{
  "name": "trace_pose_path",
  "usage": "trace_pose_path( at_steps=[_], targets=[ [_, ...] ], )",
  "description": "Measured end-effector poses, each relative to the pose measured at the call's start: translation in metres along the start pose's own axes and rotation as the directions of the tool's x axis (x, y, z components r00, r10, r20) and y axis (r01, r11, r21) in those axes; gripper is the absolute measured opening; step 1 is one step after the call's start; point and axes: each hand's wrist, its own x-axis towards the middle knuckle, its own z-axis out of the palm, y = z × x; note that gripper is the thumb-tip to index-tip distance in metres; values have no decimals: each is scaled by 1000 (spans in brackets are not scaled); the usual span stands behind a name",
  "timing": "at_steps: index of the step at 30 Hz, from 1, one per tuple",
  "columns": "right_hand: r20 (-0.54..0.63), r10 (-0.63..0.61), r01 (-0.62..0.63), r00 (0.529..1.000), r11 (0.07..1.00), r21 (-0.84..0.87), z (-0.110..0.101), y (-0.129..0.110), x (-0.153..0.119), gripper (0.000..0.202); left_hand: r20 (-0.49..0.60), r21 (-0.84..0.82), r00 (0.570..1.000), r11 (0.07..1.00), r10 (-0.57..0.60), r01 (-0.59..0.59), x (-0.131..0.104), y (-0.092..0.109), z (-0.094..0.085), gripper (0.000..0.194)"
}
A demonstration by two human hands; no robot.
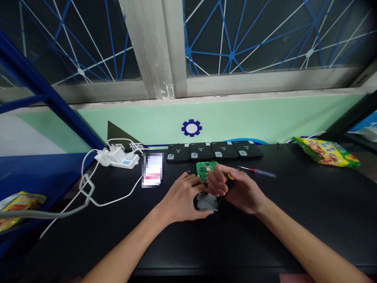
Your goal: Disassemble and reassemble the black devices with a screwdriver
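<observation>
Near the middle of the black table, my left hand (185, 198) curls round a small grey metal plate (207, 201) with dark edges, thumb at its near side and fingers at its far side. Just right of it, my right hand (235, 188) is closed on a small yellow-and-black object (230, 177), mostly hidden by the fingers; a thin dark shape runs down from it to the plate's right edge. Beyond both hands lies a green circuit board (203, 169) in a black casing, partly covered by my right hand's fingers.
Several flat black boxes (200, 151) line the wall. A screwdriver (263, 173) lies right of the board. On the left are a phone (152, 169), a white power strip (125, 160) and looping cables (118, 203). A yellow-green snack bag (326, 153) rests at the far right.
</observation>
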Motion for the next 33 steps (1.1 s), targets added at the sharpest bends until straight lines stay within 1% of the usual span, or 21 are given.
trace_pose_path(
  at_steps=[5, 8, 14, 16, 19, 21, 26, 33],
  targets=[
    [2, 27, -27, 1000, 1000, 15, 1, 0, 1, 31, 10, 4, 1000, 1000, 5, -5, 0, 1, -1, 44],
    [12, 52, -53, 999, 998, 18, 1, -1, 0, 38, 16, 19, 1000, 1000, -4, 4, -1, 1, 0, 45],
    [23, 118, -119, 993, 989, 88, 2, 0, -1, 56, 9, 17, 1000, 1000, -7, 7, -1, 0, 1, 43],
    [20, 136, -137, 991, 985, 108, 2, -1, -1, 59, 4, 11, 1000, 1000, -1, 1, -1, 0, 1, 42],
    [14, 130, -131, 991, 983, 128, 1, -2, 0, 61, 4, 10, 1000, 1000, 0, 0, -1, 0, 1, 43],
    [18, 127, -129, 992, 981, 143, 0, -2, 0, 58, 5, 11, 1000, 1000, -3, 3, -1, 0, 1, 44],
    [8, 124, -123, 992, 978, 170, 0, -1, -1, 30, -2, 5, 1000, 1000, 1, -1, -2, 0, 0, 44],
    [-1, 121, -120, 993, 981, 151, -1, 1, -1, 28, 6, 3, 1000, 1000, 3, -3, -1, 0, 0, 44]
  ],
)
